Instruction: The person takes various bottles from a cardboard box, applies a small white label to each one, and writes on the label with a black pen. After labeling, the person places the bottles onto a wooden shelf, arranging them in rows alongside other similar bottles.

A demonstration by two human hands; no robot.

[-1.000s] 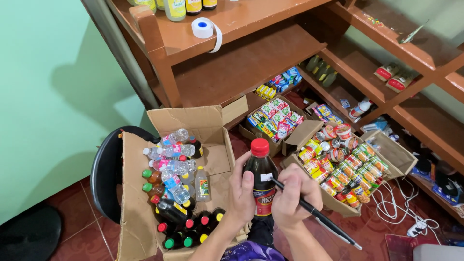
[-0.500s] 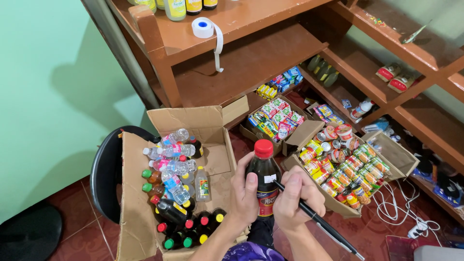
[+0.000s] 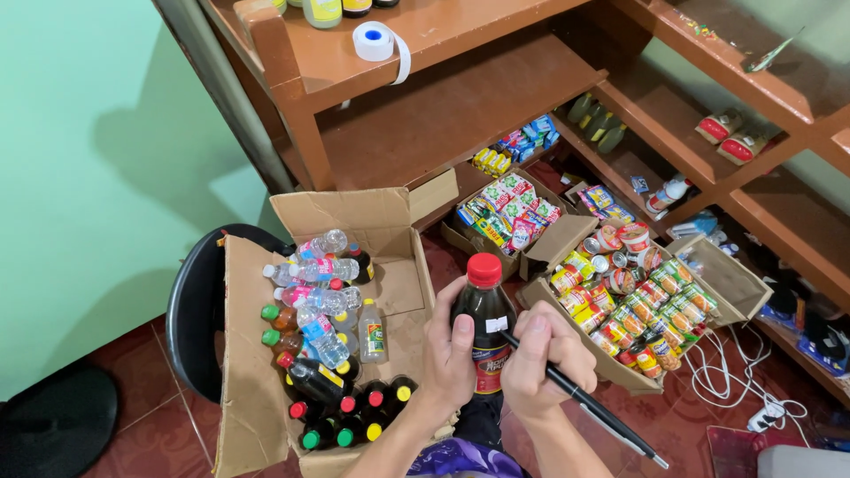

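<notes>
Head view shows your dark, red-capped bottle (image 3: 483, 329) upright, a small white sticker on it; your left hand (image 3: 449, 357) clasps it, your right hand (image 3: 538, 363) pinches a black pen (image 3: 584, 400), tip on the sticker.

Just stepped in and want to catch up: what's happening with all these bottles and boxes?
A person's left hand grips a dark bottle with a red cap, while the right hand holds a black pen with its tip at the small white sticker on the bottle. Beside them sits an open cardboard box of mixed bottles, with more boxes of packaged goods below brown wooden shelves.
</notes>
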